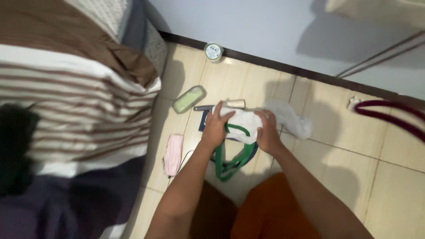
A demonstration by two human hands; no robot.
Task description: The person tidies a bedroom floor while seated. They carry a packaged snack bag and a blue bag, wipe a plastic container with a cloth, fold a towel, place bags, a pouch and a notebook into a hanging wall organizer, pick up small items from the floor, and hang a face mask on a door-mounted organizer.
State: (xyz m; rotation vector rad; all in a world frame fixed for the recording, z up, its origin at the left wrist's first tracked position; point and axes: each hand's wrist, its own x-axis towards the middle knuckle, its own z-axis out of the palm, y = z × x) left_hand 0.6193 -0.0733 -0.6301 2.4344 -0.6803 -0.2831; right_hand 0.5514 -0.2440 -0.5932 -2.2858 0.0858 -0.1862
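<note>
Head view, looking down at a tiled floor [336, 146] beside a bed. Left hand [216, 126] and right hand [267, 132] both lie on a white cloth [243, 121] with green straps [230, 161], fingers curled and pressed onto the fabric at its two sides; whether either hand pinches the cloth or only presses on it cannot be told. The cloth sits on the floor just ahead of the person's knees, over something dark blue [204, 120] that shows at its left edge. The green straps trail back toward the person.

Left margin: striped brown-and-white bedding [75, 102] hangs down close to the left forearm, narrow floor between. In that strip lie a pink folded cloth [173, 155] and, farther up, a pale green flat case [189, 99].

Touching the cloth's far edge: a small beige roll [236, 103] and a dark slim object [202, 107]. A second white rag [290, 117] spreads right of the right hand, just beside it.

Far edge: dark skirting [283, 66] under a pale wall, a round tin [213, 51] standing against it. Right: a maroon loop [389, 117], well apart from the hands. Bare tiles lie open to the right and lower right.
</note>
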